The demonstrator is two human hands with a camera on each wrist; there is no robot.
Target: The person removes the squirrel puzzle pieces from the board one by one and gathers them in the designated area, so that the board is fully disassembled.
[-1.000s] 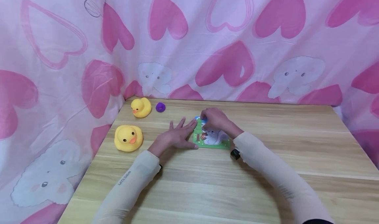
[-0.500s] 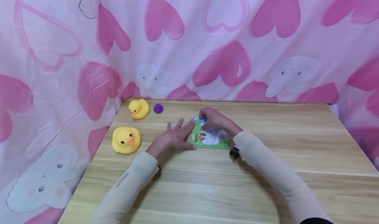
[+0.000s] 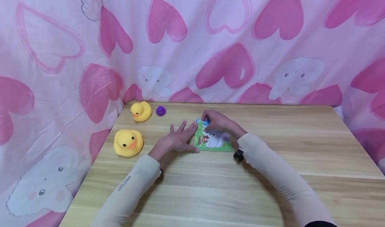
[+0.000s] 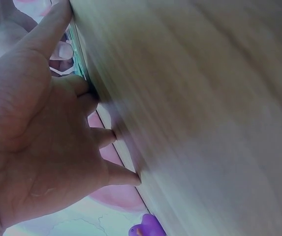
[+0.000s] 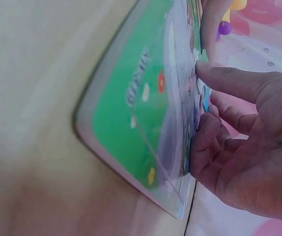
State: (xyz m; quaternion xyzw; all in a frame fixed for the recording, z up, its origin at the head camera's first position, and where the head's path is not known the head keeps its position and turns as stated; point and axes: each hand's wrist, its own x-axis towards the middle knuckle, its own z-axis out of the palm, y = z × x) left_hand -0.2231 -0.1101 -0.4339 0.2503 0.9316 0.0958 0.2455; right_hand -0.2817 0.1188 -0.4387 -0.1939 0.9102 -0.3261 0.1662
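A small jigsaw puzzle board (image 3: 216, 148) with a green border and a white animal picture lies flat on the table. My left hand (image 3: 179, 140) is spread out at its left side, fingertips at the upper left corner and thumb near the lower left one; in the left wrist view the hand (image 4: 37, 132) reaches down to the tabletop. My right hand (image 3: 220, 123) arches over the board's upper part. Seen from the right wrist, the hand (image 5: 259, 137) has its thumb and curled fingers round a puzzle piece (image 5: 205, 97) at the board's surface, mostly hidden by the fingers.
Two yellow rubber ducks, a larger one (image 3: 128, 143) and a smaller one (image 3: 141, 111), stand at the table's left side. A tiny purple duck (image 3: 160, 110) is beside the smaller one. A pink heart-patterned curtain (image 3: 222, 65) hangs behind the wooden table (image 3: 210, 187).
The head view has shifted slightly. Both hands keep nearly the same place on the board, and the ducks stay where they were.
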